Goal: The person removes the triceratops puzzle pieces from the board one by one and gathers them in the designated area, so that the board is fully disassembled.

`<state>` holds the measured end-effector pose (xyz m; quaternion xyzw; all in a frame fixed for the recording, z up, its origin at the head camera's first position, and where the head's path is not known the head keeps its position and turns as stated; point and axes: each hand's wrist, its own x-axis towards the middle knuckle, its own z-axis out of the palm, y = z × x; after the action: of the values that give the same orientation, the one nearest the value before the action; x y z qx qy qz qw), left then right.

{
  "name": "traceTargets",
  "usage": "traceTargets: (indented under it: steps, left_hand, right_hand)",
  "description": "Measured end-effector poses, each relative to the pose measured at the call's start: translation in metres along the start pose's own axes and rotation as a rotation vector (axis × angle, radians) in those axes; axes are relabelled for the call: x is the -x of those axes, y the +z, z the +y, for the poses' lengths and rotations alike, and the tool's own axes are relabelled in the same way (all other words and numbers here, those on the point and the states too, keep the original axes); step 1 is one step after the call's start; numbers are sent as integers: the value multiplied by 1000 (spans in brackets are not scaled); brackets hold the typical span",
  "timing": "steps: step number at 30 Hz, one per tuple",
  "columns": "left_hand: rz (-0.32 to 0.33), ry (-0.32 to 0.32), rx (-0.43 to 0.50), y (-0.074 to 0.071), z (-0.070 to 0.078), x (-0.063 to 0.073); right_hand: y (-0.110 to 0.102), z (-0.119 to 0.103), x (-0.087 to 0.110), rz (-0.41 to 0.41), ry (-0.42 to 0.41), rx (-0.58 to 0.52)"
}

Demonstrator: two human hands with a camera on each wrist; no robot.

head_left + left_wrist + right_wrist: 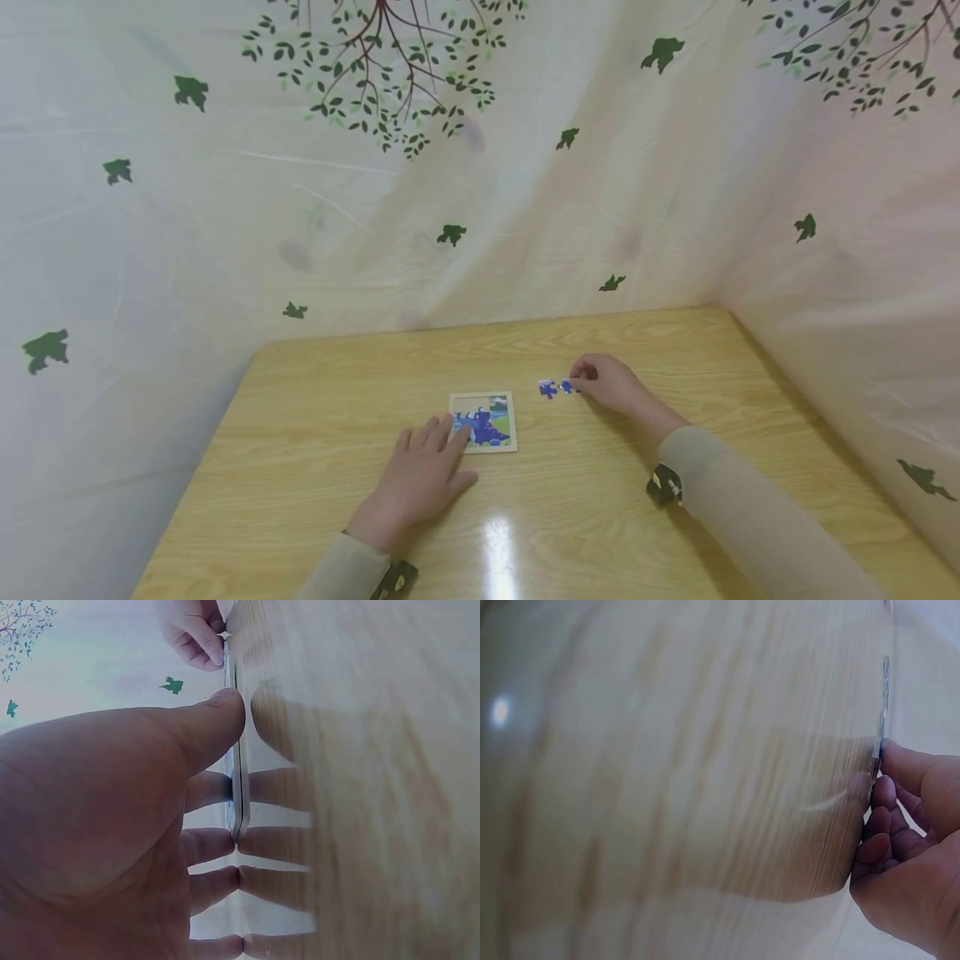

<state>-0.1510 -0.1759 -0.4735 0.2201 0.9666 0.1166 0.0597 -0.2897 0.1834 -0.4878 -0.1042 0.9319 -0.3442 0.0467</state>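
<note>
A small square jigsaw puzzle (486, 440) in a pale frame lies on the table, with a purple dinosaur picture partly filled in and a bare patch at its upper left. My left hand (422, 475) rests with fingers spread at the frame's left side, the index finger over the picture. In the left wrist view, fingertips of the left hand (210, 791) meet the frame's edge and the tabletop. To the right of the frame, my right hand (609, 385) pinches a blue puzzle piece (577, 387) low at the table, thumb and curled fingers (885, 791) at its edge.
Loose blue-and-white puzzle pieces (547, 389) lie just left of the right hand. The glossy wooden table (337, 383) ends at the back against a pale curtain (360, 250) printed with leaves and branches. Another curtain side (840, 275) runs along the right edge.
</note>
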Motion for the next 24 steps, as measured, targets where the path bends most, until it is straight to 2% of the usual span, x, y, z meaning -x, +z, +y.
traceTargets:
  steps: [15, 24]
  left_hand:
    - [4, 10, -10, -6, 1, 2]
    - [0, 3, -1, -3, -1, 1]
  right_hand:
    - [-3, -1, 1, 1, 9, -46]
    - [-5, 3, 3, 24, 15, -85]
